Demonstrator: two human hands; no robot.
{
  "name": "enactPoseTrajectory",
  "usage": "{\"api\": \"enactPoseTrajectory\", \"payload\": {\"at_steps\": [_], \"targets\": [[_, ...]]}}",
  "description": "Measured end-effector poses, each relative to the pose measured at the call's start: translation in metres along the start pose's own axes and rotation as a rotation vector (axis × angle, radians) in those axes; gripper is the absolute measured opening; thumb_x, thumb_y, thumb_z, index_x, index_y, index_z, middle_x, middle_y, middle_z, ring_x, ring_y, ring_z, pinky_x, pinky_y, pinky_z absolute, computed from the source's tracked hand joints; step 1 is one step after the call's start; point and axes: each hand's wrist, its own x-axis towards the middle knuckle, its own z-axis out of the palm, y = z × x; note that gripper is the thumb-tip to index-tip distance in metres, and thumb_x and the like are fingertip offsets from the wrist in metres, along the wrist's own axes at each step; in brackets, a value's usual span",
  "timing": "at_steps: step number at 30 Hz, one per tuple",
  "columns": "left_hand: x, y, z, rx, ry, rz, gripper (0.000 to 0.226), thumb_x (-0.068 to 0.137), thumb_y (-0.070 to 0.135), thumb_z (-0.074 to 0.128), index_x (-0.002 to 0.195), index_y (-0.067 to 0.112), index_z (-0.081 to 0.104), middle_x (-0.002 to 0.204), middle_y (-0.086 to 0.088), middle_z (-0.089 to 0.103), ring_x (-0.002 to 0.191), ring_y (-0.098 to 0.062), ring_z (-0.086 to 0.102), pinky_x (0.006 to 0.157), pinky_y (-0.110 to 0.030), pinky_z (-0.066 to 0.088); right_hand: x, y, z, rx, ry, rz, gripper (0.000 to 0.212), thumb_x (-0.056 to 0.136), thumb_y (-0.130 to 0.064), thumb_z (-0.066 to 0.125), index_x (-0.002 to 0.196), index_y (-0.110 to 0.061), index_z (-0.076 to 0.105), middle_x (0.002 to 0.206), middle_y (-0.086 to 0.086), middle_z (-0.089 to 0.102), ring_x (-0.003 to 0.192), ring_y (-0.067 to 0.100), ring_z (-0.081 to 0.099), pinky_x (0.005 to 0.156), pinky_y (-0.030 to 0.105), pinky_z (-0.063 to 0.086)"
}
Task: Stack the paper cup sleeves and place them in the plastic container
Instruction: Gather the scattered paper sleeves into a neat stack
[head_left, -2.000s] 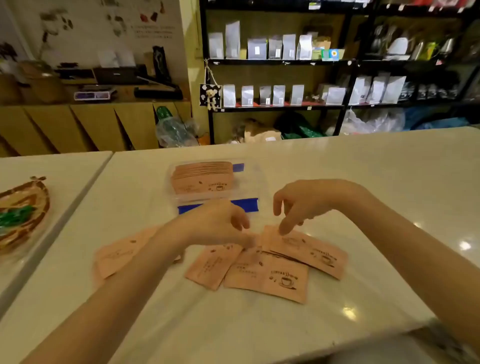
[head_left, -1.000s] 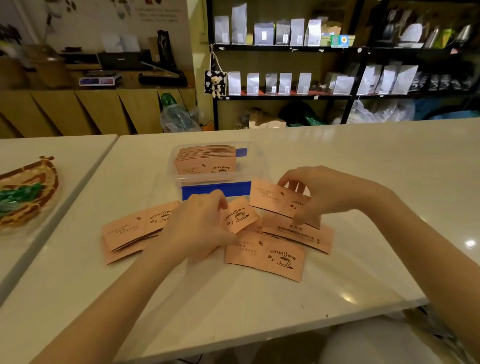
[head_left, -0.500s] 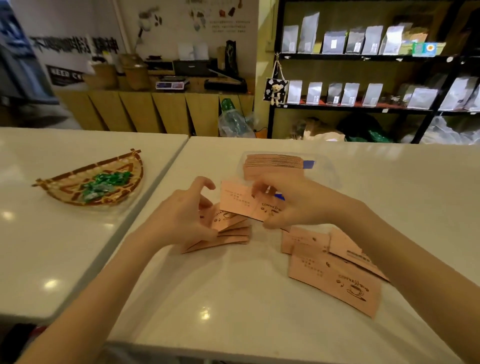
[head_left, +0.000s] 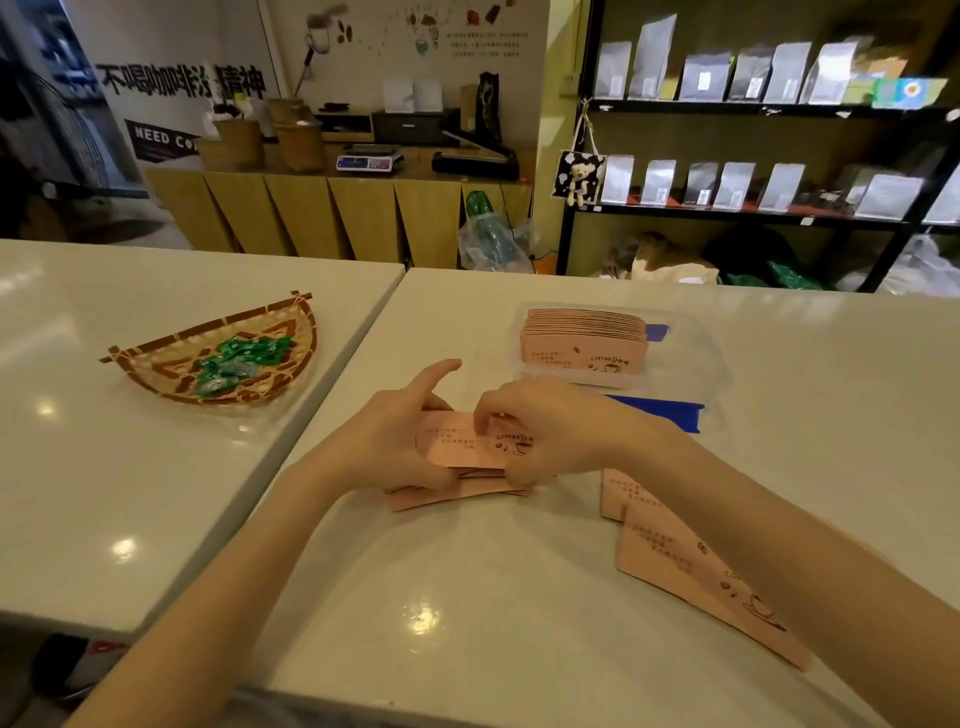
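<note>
Sleeves gathering into one hand-held stack

Sleeves (head_left: 470, 447) of thin pink card are being squared up between both hands, just above the middle of the white table (head_left: 467, 597), with a few of them fanning out underneath and touching the surface. They are looking light, flat and slightly springy, likely to slide over one another and to crease if pinched hard; taking them by the short ends, with thumbs on top and fingers below, is probably the safest grip. The left hand (head_left: 400, 441) is clamped on the left end of the stack, thumb lifting free. The right hand (head_left: 545, 431) is pinching the top sleeve along its upper edge and right end, so the two hands are sitting close together on the same bundle.

Loose sleeves (head_left: 691, 566) are lying overlapped toward the near right edge of the table, partly under the right forearm. The plastic container (head_left: 691, 364) is standing just beyond the hands toward the far edge, already holding a row of sleeves (head_left: 582, 338) on edge, with a blue lid (head_left: 660, 410) beside it. A woven basket (head_left: 156, 364) of green sweets is sitting on the neighbouring table.

Compared with half a second ago, the hands are now closer together and the top sleeve is lying flatter on the stack; the loose sleeves are lying as before
</note>
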Motion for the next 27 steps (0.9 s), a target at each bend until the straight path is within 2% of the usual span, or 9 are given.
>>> {"api": "enactPoseTrajectory", "payload": {"at_steps": [5,11,15,19,21,23,27], "targets": [[0.0,0.0,0.002,0.043,-0.014,0.019,0.103,0.059,0.035,0.08,0.139,0.036,0.016,0.123,0.004,0.054,0.106,-0.012,0.049,0.087,-0.021,0.043,0.003,0.002,0.005,-0.014,0.008,0.002,0.049,0.073,-0.029,0.065,0.12,-0.027,0.05,0.115,-0.001,0.057,0.1,0.017,0.051,0.085,0.039,0.05],[0.0,0.019,0.001,0.171,0.009,0.033,0.096,0.059,0.049,0.075,0.138,0.031,0.025,0.134,0.005,0.047,0.121,-0.014,0.043,0.101,-0.033,0.039,-0.009,0.008,-0.005,0.074,0.034,0.031,0.049,0.076,-0.031,0.066,0.122,-0.032,0.049,0.127,-0.007,0.052,0.115,0.013,0.046,0.096,0.035,0.044],[0.002,0.053,0.006,0.199,0.027,0.145,0.085,0.061,0.054,0.071,0.134,0.035,0.032,0.141,0.01,0.041,0.126,-0.011,0.036,0.106,-0.032,0.032,-0.033,0.02,-0.02,0.112,0.086,0.078,0.045,0.077,-0.03,0.067,0.119,-0.027,0.053,0.124,-0.005,0.056,0.11,0.011,0.049,0.095,0.033,0.046],[0.003,0.092,0.023,0.106,-0.034,0.306,0.089,0.064,0.046,0.073,0.138,0.035,0.025,0.146,0.014,0.033,0.131,-0.005,0.029,0.105,-0.022,0.022,-0.068,0.038,-0.028,0.113,0.129,0.181,0.04,0.074,-0.029,0.07,0.112,-0.021,0.059,0.113,-0.002,0.062,0.098,0.012,0.055,0.086,0.026,0.048],[0.009,0.106,0.035,0.111,-0.076,0.357,0.091,0.062,0.049,0.073,0.138,0.034,0.026,0.145,0.013,0.034,0.131,-0.005,0.03,0.109,-0.026,0.027,-0.086,0.049,-0.028,0.121,0.135,0.243,0.041,0.074,-0.029,0.071,0.112,-0.02,0.058,0.11,0.0,0.062,0.095,0.013,0.057,0.085,0.028,0.049],[0.017,0.115,0.046,0.175,-0.126,0.366,0.086,0.061,0.053,0.072,0.135,0.032,0.032,0.142,0.012,0.038,0.128,-0.006,0.034,0.107,-0.031,0.033,-0.104,0.06,-0.025,0.111,0.113,0.323,0.045,0.073,-0.031,0.072,0.114,-0.021,0.056,0.112,0.0,0.061,0.097,0.015,0.056,0.085,0.03,0.049],[0.024,0.134,0.066,0.236,-0.233,0.386,0.078,0.061,0.052,0.072,0.13,0.034,0.04,0.139,0.016,0.038,0.127,-0.006,0.034,0.102,-0.027,0.031,-0.137,0.081,-0.011,0.117,0.046,0.486,0.06,0.069,-0.039,0.073,0.122,-0.024,0.05,0.118,-0.003,0.058,0.101,0.015,0.055,0.089,0.033,0.049]]}}
